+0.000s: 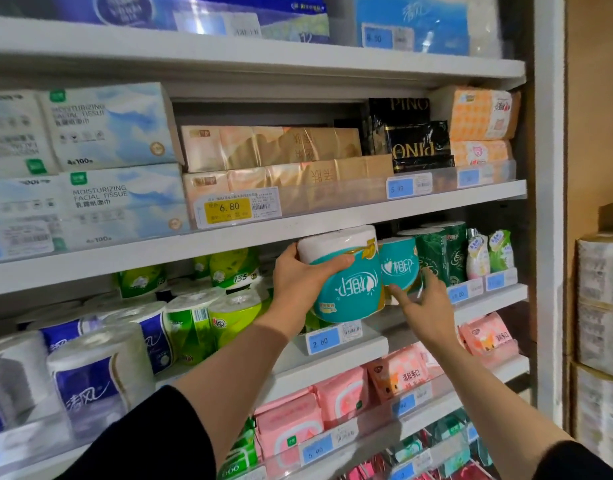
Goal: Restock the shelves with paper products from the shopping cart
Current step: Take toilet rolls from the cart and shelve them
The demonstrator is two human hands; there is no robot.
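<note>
Left hand (299, 278) clamped on a teal-wrapped toilet paper roll (346, 275), thumb across the front of the wrapper and fingers behind its left side; the roll is held tilted, printed label upside down, in front of the third shelf (471, 306) and just under the edge of the shelf above. Right hand (424, 303) with fingers extended and apart, fingertips touching the lower part of a second teal roll (400, 263) already standing on the shelf; it holds nothing.

The held roll lies between the two hands, touching or nearly touching the shelved teal roll on its right. Dark green rolls (440, 254) stand just beyond that one; yellow-green rolls (228, 306) fill the space to the left and below. A blue price tag (324, 341) marked 2.60 sits on the shelf rail directly beneath the held roll.

To do this step well, judged from the layout: turn the roll upright so its label matches its neighbour, steady the shelved roll with the right hand so it does not tip, and slide the new roll in beside it, clearing the upper shelf edge. The shopping cart is not in view.
</note>
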